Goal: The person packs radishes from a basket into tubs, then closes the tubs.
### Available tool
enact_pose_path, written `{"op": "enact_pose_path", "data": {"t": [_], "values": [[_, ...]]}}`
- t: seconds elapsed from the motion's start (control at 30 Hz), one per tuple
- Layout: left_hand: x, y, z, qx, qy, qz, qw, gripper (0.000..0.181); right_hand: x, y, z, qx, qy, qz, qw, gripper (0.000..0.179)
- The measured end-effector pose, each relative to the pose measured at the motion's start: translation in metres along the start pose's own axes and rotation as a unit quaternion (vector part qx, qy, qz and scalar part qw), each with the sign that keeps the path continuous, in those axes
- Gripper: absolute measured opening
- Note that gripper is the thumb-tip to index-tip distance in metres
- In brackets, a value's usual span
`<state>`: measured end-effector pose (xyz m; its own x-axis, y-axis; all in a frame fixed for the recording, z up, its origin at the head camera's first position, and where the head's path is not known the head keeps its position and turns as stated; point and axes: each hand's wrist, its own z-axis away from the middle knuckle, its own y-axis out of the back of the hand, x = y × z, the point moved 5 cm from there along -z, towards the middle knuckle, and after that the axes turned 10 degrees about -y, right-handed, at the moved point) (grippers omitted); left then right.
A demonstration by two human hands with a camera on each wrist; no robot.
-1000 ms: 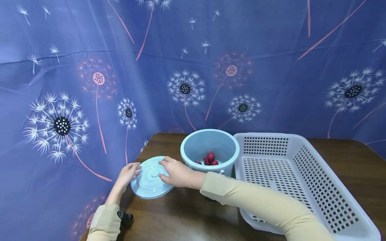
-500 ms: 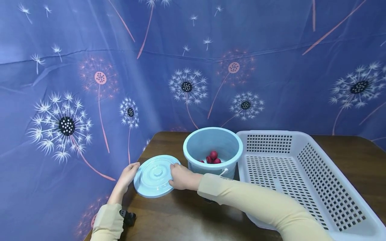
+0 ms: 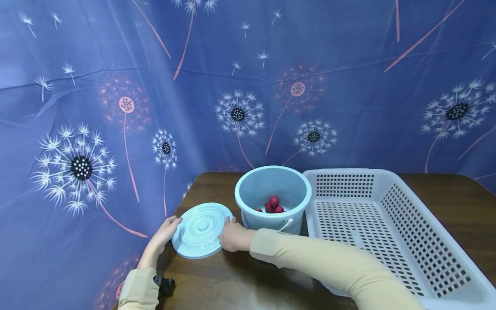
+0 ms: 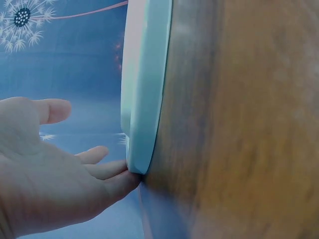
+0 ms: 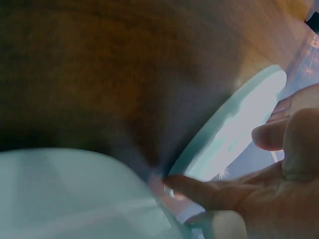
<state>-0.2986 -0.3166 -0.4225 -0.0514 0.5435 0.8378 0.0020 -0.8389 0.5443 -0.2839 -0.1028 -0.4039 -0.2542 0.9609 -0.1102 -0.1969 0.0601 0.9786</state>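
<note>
A light blue round lid (image 3: 201,230) lies on the table, left of a light blue bucket (image 3: 273,221). My left hand (image 3: 164,234) is at the lid's left edge. In the left wrist view, extended fingers (image 4: 117,181) touch its rim while the thumb stands apart. My right hand (image 3: 234,236) is at the lid's right edge, in front of the bucket. In the right wrist view an outstretched finger (image 5: 194,189) meets the rim, and the thumb is held off it. Several small dark red round things (image 3: 274,201) sit inside the bucket; their kind is unclear.
A large pale plastic basket (image 3: 430,228) with perforated walls stands right of the bucket, under the right forearm. A white bucket handle (image 3: 286,224) hangs at the bucket's front. The wooden table (image 3: 232,284) ends against a blue dandelion-print curtain (image 3: 201,129).
My right hand has drawn back from over the lid to its right edge. My left hand's fingers have come off the top to the left rim. The bucket and basket stay put.
</note>
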Motion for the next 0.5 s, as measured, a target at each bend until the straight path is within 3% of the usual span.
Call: {"op": "enact_pose_path", "data": {"t": [0.23, 0.37, 0.5], "values": [[-0.0026, -0.0004, 0.0008, -0.002, 0.012, -0.011, 0.9999, 0.069, -0.0017, -0.0059, -0.0065, -0.04, 0.005, -0.022, 0.9989, 0.061], [-0.0029, 0.0001, 0.0006, -0.003, 0.007, -0.008, 0.9999, 0.068, 0.0003, -0.0065, -0.005, -0.068, 0.011, -0.097, 0.9929, 0.066], [-0.0021, 0.0013, 0.0008, -0.002, -0.004, -0.004, 1.0, 0.068, 0.0024, -0.001, -0.0001, -0.087, 0.007, -0.19, 0.9779, 0.071]]}}
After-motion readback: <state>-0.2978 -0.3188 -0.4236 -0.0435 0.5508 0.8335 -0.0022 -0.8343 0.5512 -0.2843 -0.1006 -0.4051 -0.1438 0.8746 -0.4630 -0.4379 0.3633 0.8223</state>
